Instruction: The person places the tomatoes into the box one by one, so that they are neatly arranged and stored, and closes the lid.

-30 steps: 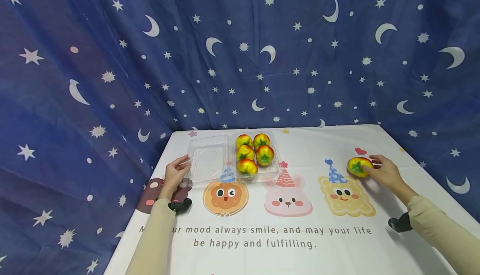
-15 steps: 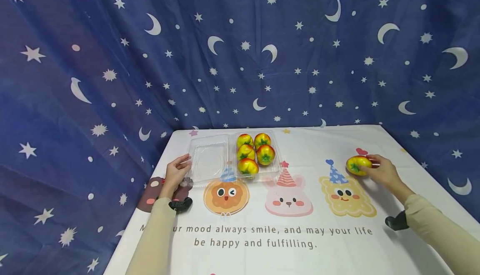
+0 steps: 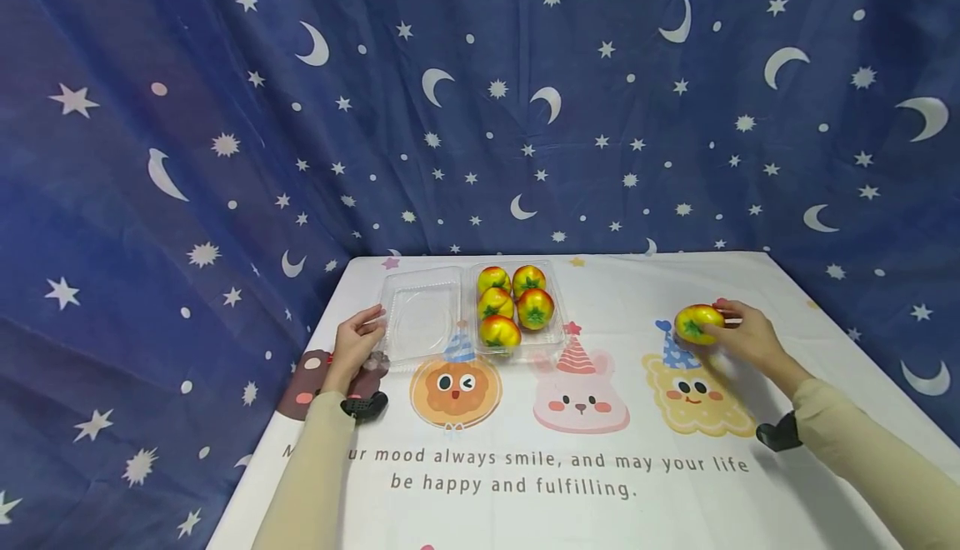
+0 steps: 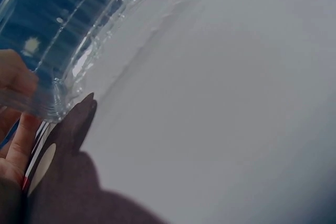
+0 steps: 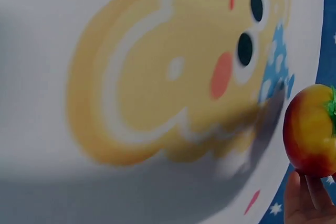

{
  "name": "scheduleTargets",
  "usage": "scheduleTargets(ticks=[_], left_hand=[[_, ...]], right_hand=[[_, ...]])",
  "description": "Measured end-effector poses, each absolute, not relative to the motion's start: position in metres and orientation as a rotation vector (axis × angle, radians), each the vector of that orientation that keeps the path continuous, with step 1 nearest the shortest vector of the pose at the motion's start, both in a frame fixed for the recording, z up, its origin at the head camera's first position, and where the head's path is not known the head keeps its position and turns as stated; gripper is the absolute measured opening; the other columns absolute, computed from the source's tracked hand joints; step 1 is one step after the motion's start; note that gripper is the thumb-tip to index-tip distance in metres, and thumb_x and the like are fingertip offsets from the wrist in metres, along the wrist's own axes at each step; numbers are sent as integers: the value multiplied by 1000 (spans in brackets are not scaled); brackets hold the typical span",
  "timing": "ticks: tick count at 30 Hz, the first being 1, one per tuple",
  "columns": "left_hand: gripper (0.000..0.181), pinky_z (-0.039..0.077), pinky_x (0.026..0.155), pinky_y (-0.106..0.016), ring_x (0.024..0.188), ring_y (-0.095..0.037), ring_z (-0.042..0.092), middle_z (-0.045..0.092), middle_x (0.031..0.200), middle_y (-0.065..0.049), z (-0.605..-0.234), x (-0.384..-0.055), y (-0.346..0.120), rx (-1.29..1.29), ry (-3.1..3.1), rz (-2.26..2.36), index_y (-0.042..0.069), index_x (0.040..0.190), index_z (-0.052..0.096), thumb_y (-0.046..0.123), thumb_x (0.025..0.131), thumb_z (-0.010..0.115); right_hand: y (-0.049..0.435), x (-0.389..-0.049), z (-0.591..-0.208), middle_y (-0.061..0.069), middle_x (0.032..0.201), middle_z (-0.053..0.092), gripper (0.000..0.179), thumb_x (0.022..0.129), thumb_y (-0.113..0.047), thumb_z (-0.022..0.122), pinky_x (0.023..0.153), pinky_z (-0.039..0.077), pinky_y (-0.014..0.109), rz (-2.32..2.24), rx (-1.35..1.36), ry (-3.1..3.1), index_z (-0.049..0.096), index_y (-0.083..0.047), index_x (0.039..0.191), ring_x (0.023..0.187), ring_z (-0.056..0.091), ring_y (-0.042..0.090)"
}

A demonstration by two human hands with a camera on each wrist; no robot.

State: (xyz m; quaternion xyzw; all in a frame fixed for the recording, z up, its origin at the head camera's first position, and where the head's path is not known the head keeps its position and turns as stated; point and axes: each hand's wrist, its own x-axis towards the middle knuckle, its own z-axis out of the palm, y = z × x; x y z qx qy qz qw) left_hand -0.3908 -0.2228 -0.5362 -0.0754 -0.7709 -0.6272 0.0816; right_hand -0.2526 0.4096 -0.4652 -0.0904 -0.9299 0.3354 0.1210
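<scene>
My left hand point(image 3: 357, 343) pinches the left edge of the clear plastic clamshell box's lid point(image 3: 422, 317), which lies folded open on the table. In the left wrist view, fingers point(image 4: 23, 139) show below the lid's corner point(image 4: 55, 100). The box's other half point(image 3: 557, 304) holds several red-and-yellow persimmons point(image 3: 536, 309) with green leafy tops, in two columns. Over at the right, my right hand point(image 3: 750, 340) grips another persimmon point(image 3: 699, 324) by its right side. In the right wrist view, that persimmon point(image 5: 311, 132) is raised above the cloth, its shadow apart from it.
A white tablecloth point(image 3: 525, 525) with cartoon faces and lettering covers the table. Behind and to the left hangs a dark blue curtain point(image 3: 480, 158) with moons and stars. Black wrist cameras point(image 3: 780, 432) sit on both forearms.
My right hand has lifted the persimmon and carried it a little to the left and up. The left hand stays on the lid. The head view has shifted slightly.
</scene>
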Motion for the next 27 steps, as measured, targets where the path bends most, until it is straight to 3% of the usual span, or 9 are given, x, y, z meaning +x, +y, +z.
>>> scheduleTargets(ticks=[8, 18, 27], left_hand=[[46, 46, 77, -10, 118, -37, 57, 57, 136, -21, -537, -391, -224, -239, -2303, -1888, -3, 138, 54, -3, 92, 60], [47, 47, 74, -9, 117, -46, 55, 54, 132, -33, -508, -372, -220, -246, -2297, -1921, -13, 135, 51, -7, 89, 60], [47, 47, 78, -9, 117, -34, 59, 58, 134, -23, -535, -391, -224, -212, -2311, -1863, -4, 138, 55, -3, 91, 61]], right_hand=[[379, -270, -453, 41, 126, 51, 55, 91, -16, 68, 87, 51, 56, 956, -44, -2749, 48, 16, 131, 103, 58, 54], [320, -296, -434, 34, 125, 57, 52, 90, -16, 70, 82, 55, 50, 983, 164, -2757, 53, 11, 131, 104, 62, 49], [272, -309, -421, 28, 124, 60, 49, 88, -15, 72, 80, 57, 48, 1061, 286, -2729, 56, 9, 127, 103, 64, 46]])
